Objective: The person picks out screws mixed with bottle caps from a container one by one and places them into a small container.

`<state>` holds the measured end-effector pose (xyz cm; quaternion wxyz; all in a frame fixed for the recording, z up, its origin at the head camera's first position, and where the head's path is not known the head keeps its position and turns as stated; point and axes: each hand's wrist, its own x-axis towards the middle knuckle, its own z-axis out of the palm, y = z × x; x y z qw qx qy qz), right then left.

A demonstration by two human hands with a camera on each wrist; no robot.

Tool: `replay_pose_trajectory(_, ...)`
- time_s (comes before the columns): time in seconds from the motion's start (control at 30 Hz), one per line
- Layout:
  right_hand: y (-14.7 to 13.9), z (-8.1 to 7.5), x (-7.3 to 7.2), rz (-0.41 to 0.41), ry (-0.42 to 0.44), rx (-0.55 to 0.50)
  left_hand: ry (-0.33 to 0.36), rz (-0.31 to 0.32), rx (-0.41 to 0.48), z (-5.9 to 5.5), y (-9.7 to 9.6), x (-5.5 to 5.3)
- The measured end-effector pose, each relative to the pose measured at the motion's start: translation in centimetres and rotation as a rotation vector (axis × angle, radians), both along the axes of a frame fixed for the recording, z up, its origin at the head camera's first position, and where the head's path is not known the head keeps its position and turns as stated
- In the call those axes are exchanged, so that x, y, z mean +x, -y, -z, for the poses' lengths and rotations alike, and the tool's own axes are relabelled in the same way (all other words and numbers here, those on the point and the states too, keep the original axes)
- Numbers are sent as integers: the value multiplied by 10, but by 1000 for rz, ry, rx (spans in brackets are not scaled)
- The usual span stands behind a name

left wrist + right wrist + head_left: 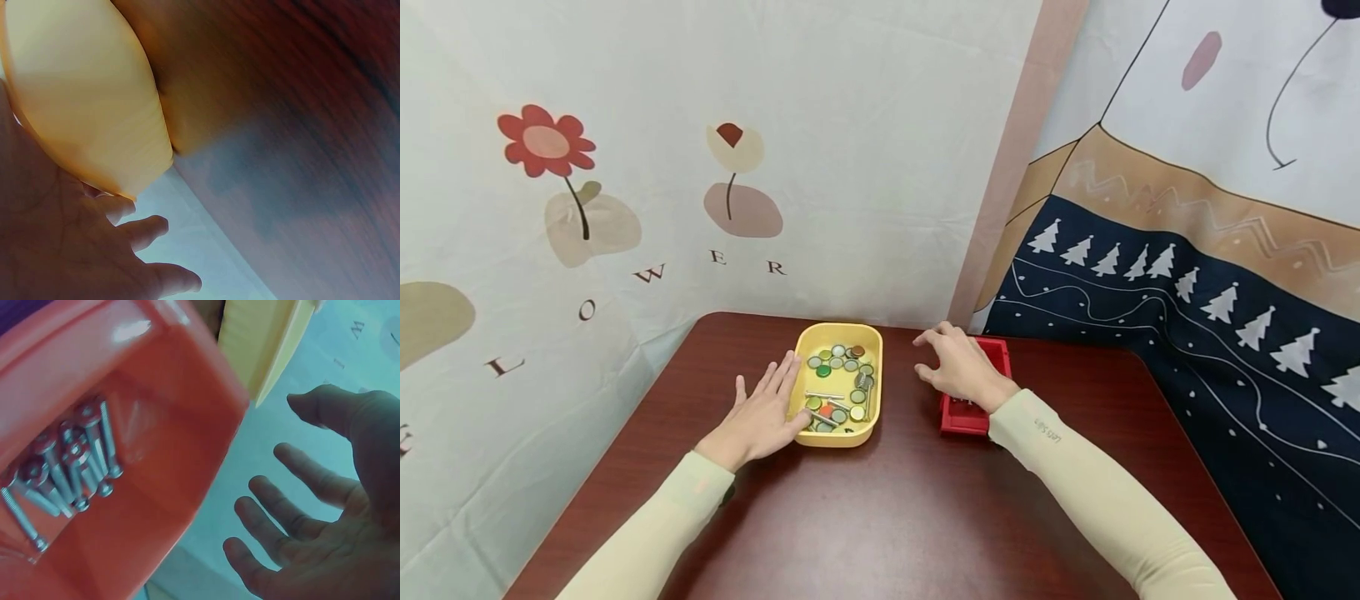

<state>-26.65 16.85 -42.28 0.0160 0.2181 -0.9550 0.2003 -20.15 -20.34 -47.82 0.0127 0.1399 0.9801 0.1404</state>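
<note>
A yellow tray [838,439] stands near the back edge of the table. Inside it lie round caps, among them a green cap [823,372], and several long silver bolts [825,396]. Along the tray's left rim rests my left hand [760,423], its fingers spread and straight. The left wrist view has the palm against the yellow wall [94,94]. Over the red bin [964,426] hovers my right hand [958,367], fingers loosely bent with nothing between them. Several silver bolts [94,440] lie together in the bin, seen from the right wrist; the hand hides part of it from the head view.
The brown table [880,517] extends in front of both containers. Behind it hangs a pale cloth [865,167] with printed flowers and letters. A dark blue printed cloth [1150,333] with white trees hangs at the right side.
</note>
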Motion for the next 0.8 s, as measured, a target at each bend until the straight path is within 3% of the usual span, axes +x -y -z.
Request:
replay_pose_trajectory(0.4,47,1,7,-209,-107,118,8,-2,3,0,0,0)
replay_pose_trajectory(0.63,81,-1,7,-317,-77,171,18,-6,6,-2,0,0)
replay_pose_trajectory(0.8,107,1,3,-342,-44,296,24,-7,5,-2,0,0)
